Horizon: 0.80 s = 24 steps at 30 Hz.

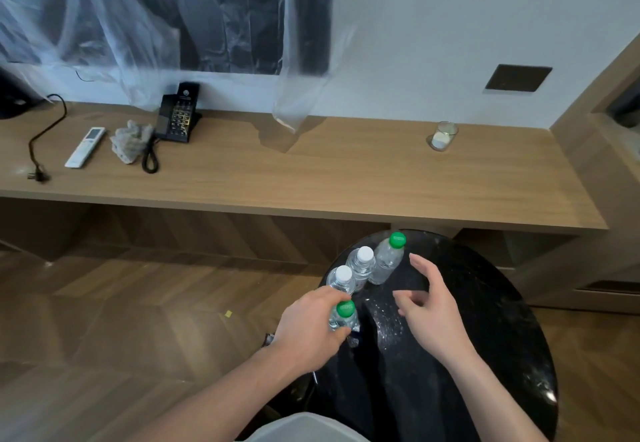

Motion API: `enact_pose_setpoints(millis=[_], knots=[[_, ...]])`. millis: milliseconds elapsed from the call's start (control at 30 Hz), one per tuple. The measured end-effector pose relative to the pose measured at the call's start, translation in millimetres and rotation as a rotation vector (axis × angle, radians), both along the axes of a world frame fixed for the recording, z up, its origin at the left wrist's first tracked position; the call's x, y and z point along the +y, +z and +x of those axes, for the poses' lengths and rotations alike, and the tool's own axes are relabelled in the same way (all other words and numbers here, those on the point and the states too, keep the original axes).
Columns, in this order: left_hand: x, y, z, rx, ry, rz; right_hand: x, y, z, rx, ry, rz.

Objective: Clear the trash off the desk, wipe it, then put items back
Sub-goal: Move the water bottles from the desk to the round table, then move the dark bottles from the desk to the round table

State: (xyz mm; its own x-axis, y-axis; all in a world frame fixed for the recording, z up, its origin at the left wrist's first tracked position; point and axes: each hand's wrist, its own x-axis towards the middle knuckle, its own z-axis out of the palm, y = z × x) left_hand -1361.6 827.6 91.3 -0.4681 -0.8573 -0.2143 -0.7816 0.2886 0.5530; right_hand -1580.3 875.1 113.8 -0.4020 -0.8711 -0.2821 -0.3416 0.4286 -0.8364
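Down at a round black side table (485, 320) beside the wooden desk (311, 171), the left hand (308, 330) grips a green-capped water bottle (343, 317), while the right hand (429, 306) hovers with fingers spread, holding nothing. Three more bottles stand in a tight row just behind; lifting carelessly could likely topple the nearest white-capped bottle (341, 280).

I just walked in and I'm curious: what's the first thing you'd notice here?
Four little water bottles stand in a row on the round black table near the person, two with green caps and two with white. The left hand grips the nearest green-capped bottle, while the right hand hovers beside it holding nothing. Behind them runs a long wooden desk with a black phone and a white remote at its left end.
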Motion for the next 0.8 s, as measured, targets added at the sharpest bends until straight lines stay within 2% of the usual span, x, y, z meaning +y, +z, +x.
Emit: enact_pose_setpoints(millis=[167,400,633,800], knots=[[18,23,51,0.059,0.075,-0.009,21,27,12,0.055,0.195,0.015],[22,63,128,0.027,0.220,-0.073,3,63,51,0.150,0.408,-0.040],[14,94,192,0.029,0.286,-0.119,-10,93,122,0.313,0.656,0.050],[21,109,267,0.004,0.326,-0.223,-30,100,194,0.341,0.793,-0.009]])
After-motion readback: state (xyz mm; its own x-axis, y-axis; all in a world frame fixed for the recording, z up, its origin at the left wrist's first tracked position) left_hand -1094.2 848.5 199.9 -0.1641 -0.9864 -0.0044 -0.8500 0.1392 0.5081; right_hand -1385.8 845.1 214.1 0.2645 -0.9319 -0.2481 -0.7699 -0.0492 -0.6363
